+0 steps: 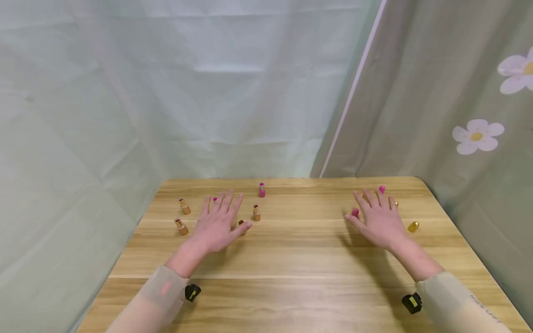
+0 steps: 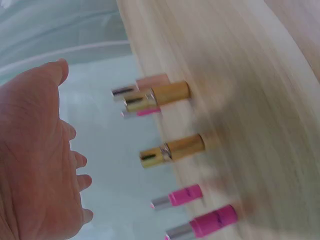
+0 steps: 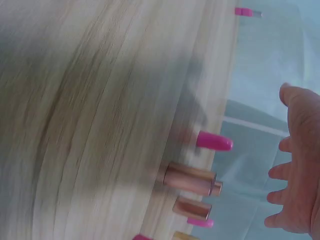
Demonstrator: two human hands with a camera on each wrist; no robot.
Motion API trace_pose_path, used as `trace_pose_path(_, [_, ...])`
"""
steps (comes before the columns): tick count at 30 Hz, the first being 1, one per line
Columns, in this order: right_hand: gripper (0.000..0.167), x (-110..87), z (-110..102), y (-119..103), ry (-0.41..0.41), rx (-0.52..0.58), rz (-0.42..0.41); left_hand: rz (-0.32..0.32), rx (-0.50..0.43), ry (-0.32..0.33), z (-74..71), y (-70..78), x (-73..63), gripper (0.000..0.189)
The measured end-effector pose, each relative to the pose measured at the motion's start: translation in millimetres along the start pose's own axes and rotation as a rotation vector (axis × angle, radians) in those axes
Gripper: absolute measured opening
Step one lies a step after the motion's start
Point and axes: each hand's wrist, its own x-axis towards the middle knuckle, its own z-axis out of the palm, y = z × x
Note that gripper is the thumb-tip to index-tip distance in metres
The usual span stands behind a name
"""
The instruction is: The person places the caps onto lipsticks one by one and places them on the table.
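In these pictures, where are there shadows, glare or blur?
Head view: a soft shadow beside the right hand, pale sheen on the light-brown wood-grain table; left wrist view: soft edges on the lower gold cylindrical lipstick tube; right wrist view: hazy, a broad blurred shadow above the glossy pink bullet-shaped piece.

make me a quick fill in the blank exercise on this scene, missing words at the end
1. The person's bare left hand and bare right hand are holding ____.
2. The shiny gold bullet-shaped cap is nearer the ____ hand.
3. The magenta-and-silver lipstick tube between the hands is nearer the ____ one.
4. The white-petalled flowers on the grey fabric curtain have ____ centres.

Missing words: nothing; right; left; yellow
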Motion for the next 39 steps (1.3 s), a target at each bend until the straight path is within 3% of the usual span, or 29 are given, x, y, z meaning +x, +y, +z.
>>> trace_pose_path(8, [0.073, -13.4, -17, 21, 0.058, 0.023, 0.013, 0.14, 0.055, 0.053, -12.6, 26.4, 1.0, 0.087])
trace_pose_path(20, [0.07, -33.8, -35, 48, 0.103, 0.062, 0.064, 0.315, 0.057, 0.043, -16.9, 68.4, -0.6, 0.084])
trace_pose_path(23, [0.062, -41.0, -39, 53, 0.108, 0.091, 0.09, 0.348, 0.058, 0.039, -14.5, 80.6, -0.5, 0.083])
trace_pose_path(28, [0.052, -59.1, -41, 61, 0.079, 0.174, 0.138, 0.39, 0.056, -0.019, -6.9, 101.9, 0.4, 0.081])
trace_pose_path(39, [0.058, -93.5, -16, 73, -0.043, 0.286, 0.248, 0.5, 0.056, -0.122, 16.8, 147.4, -1.7, 0.077])
